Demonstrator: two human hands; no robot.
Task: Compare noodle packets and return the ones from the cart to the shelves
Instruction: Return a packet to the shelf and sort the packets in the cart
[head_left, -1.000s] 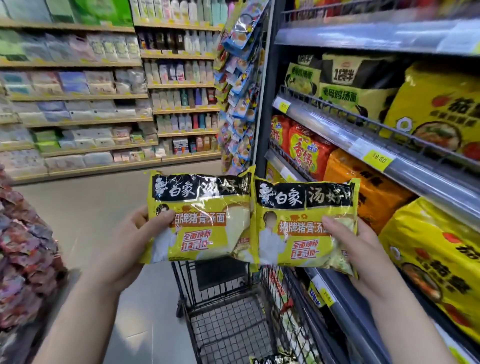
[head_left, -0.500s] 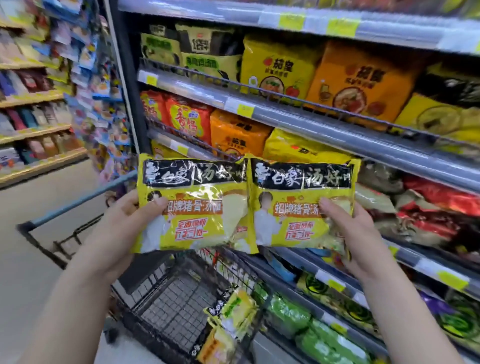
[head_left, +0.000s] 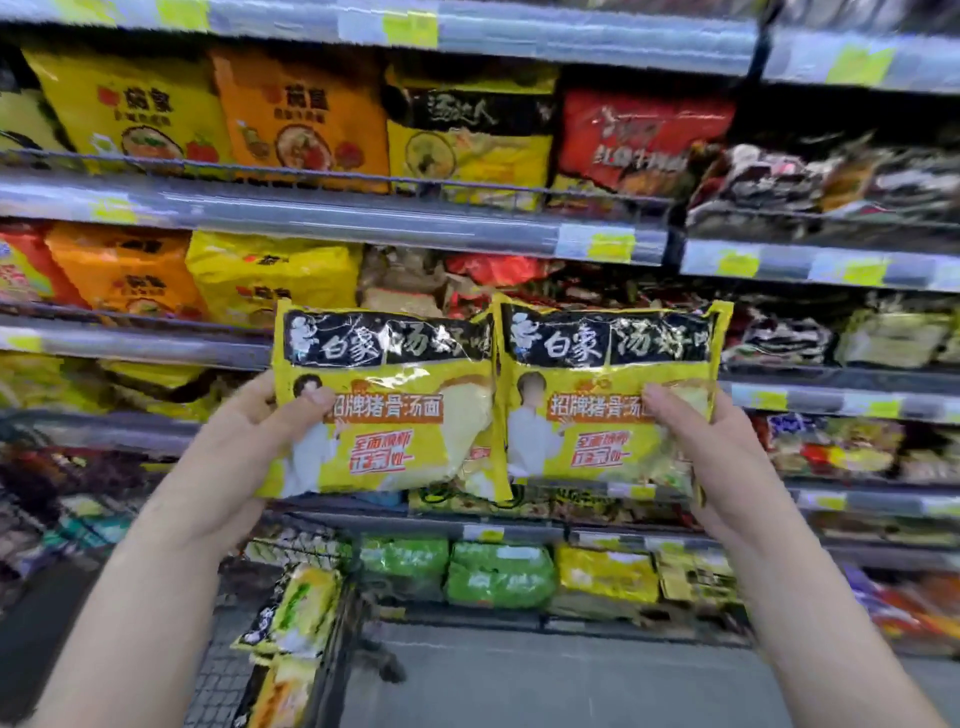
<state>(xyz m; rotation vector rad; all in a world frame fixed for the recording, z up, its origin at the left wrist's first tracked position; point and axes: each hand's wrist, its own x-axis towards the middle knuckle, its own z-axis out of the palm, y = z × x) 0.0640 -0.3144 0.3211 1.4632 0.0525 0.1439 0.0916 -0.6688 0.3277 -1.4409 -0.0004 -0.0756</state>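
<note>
My left hand (head_left: 244, 447) pinches the left packet (head_left: 410, 415) at its outer edge, my right hand (head_left: 711, 457) the right packet (head_left: 597, 415) likewise; the packets touch between.

Both forearms up, apart. My left hand (head_left: 241, 441) pinches left packet (head_left: 400, 374), right hand (head_left: 719, 457) pinches right packet (head_left: 597, 374), thumbs front.

Yellow price labels (head_left: 612, 246), grey floor (head_left: 545, 686)
</note>
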